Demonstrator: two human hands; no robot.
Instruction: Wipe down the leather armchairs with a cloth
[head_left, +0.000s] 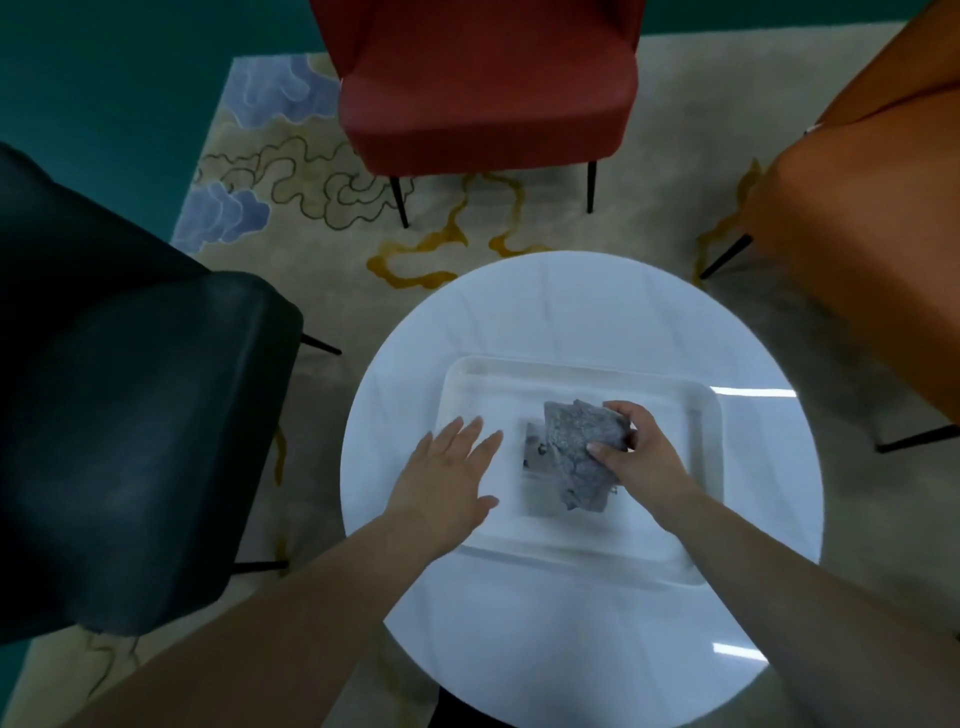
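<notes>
Gripping a crumpled grey cloth between thumb and curled fingers, the person's right hand holds it just above a shallow white tray set on a round white table, a hold that looks suited to carrying the cloth to the seats around it. Part of the cloth hangs loose below the fingers, with its lower edge at or close to the tray floor; whether it touches cannot be told. Under it, a darker patch on the tray could be a second rag or a shadow; blur leaves that unclear. Nearby, the left hand hovers flat over the tray's left rim, fingers straight and spread and holding nothing, apparently ready to steady the tray or to help fold the cloth. Three armchairs ring the table on a patterned rug: a black armchair at the left, nearest the open hand, a red armchair straight ahead, and an orange armchair at the right. None of the three is being touched, so by the look of things wiping has yet to begin. With the cloth well apart from all three, the black one may be the easiest first reach.
</notes>
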